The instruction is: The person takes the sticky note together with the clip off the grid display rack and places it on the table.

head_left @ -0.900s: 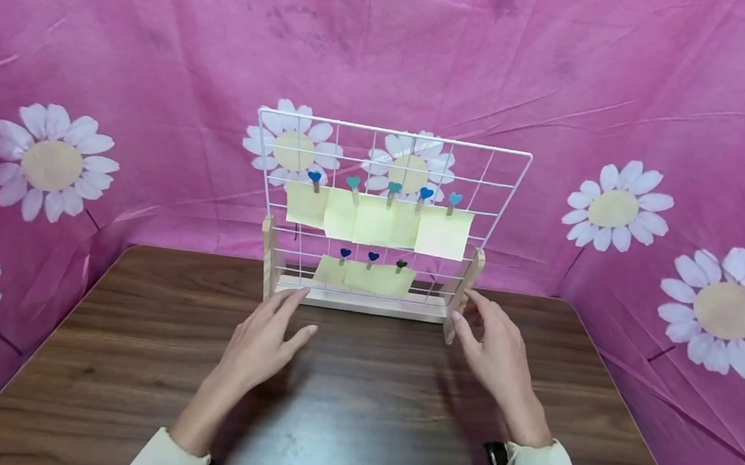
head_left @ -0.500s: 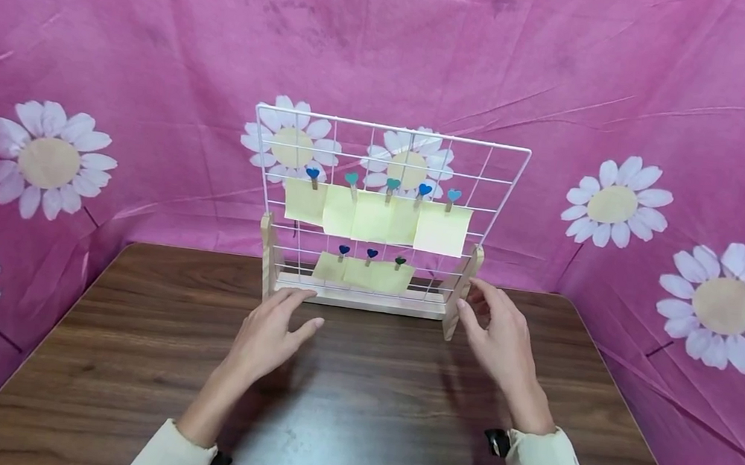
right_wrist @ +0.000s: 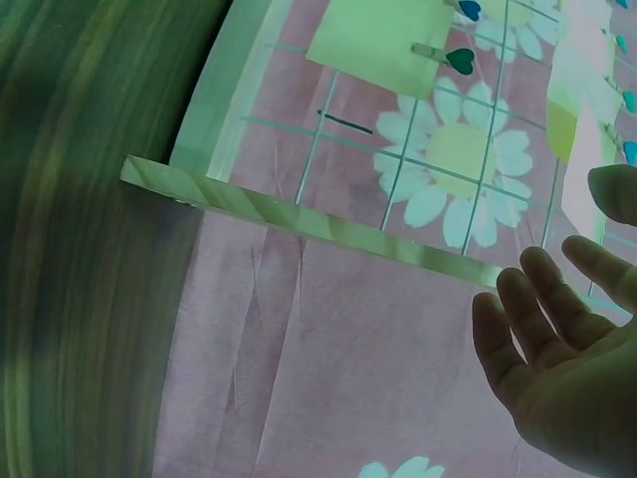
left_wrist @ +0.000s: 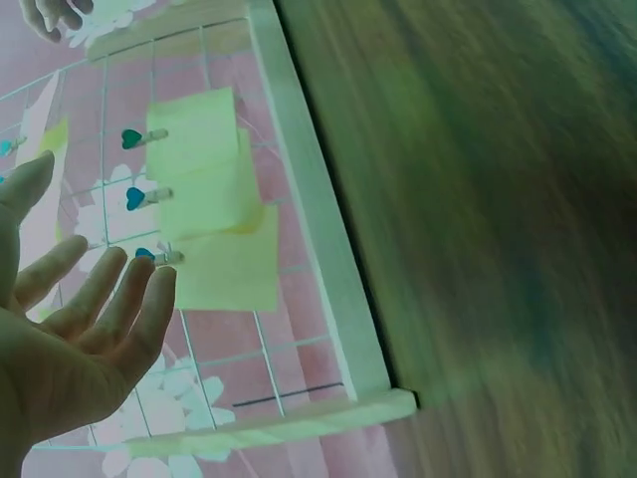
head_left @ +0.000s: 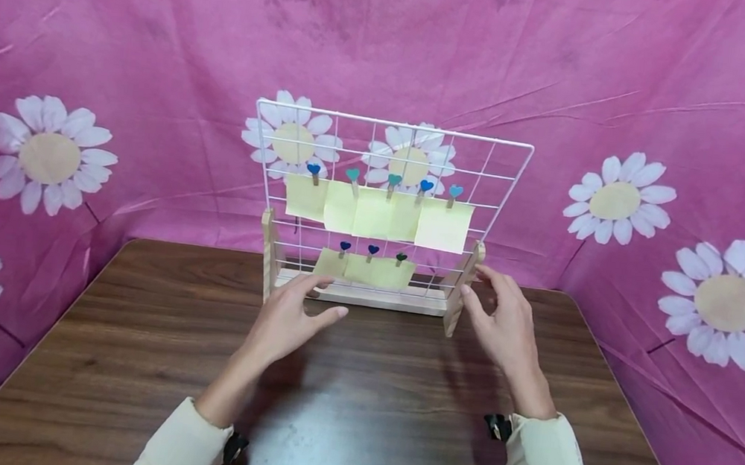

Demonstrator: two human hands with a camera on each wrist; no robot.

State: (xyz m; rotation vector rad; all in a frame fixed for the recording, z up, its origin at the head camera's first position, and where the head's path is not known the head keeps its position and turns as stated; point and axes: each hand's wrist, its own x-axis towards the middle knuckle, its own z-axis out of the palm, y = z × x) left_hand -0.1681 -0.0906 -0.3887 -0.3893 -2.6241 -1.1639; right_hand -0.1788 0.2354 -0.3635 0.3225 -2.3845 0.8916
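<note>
A white wire grid (head_left: 396,126) stands upright in a pale wooden base (head_left: 376,298) on the table. Yellow sticky notes (head_left: 443,226) hang on it in two rows, held by small wooden clips with blue, teal and green hearts (head_left: 455,192). In front of the base's left part is my left hand (head_left: 290,319), fingers apart and holding nothing; its fingers (left_wrist: 149,324) overlap the lowest clip in the left wrist view. My right hand (head_left: 504,324) is beside the right wooden post (head_left: 464,290), fingers loosely bent around air, thumb close to the post.
The brown wood-grain table (head_left: 355,410) spreads in front of the stand. A pink cloth (head_left: 195,43) printed with white daisies hangs behind and at both sides. Black bands (head_left: 498,427) sit at both wrists, by the pale sleeves (head_left: 549,459).
My left hand has moved to the right and slightly up, along the front of the base. The right hand has risen a little beside the post. Notes and clips hang as before.
</note>
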